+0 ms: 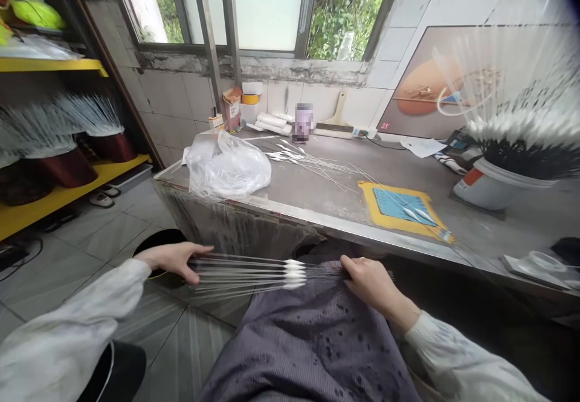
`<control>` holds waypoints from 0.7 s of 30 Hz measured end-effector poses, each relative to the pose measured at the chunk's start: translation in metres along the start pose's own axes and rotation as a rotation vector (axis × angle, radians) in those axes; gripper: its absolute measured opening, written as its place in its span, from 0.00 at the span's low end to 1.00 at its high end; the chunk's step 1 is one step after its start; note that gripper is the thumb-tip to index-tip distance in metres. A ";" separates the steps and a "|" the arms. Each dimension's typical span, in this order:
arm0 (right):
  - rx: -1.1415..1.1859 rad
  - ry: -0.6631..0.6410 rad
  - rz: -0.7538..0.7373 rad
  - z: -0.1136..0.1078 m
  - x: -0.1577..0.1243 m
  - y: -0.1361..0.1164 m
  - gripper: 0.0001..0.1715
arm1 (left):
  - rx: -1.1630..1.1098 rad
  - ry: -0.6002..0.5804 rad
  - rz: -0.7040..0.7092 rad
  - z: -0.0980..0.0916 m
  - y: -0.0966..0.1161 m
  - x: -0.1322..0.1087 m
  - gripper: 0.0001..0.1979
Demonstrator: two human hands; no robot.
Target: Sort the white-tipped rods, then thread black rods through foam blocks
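Observation:
Over my lap I hold a fan of several thin white sticks with white padded tips [272,272], lying level. My left hand [174,260] has its fingers stretched along one end of the sticks and pressed on them. At the other end my right hand [369,281] is closed round the sticks, resting on the grey dotted cloth [308,341] that covers my knees. Both sleeves are white.
A steel worktable [317,193] stands ahead with loose sticks [308,160], a clear plastic bag [226,166], a yellow and blue mat [401,207] and a white bucket [498,184] full of sticks. Yellow shelves [54,193] at the left carry more bunches. Grey tiled floor lies below.

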State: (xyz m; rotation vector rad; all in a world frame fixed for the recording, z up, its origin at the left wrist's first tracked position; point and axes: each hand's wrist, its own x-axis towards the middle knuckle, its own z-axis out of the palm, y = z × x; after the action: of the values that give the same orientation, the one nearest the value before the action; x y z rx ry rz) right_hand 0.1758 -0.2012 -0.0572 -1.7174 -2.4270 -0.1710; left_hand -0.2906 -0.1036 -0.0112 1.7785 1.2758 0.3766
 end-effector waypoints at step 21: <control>1.235 0.694 0.971 0.047 -0.080 0.003 0.34 | -0.870 -0.107 0.672 0.296 0.287 0.096 0.59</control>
State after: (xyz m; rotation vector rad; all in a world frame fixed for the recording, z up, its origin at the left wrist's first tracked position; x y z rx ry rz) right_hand 0.2014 -0.2653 -0.1186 -1.5089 -0.6635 0.6019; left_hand 0.1233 -0.1841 0.0285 1.3598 0.2812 1.0149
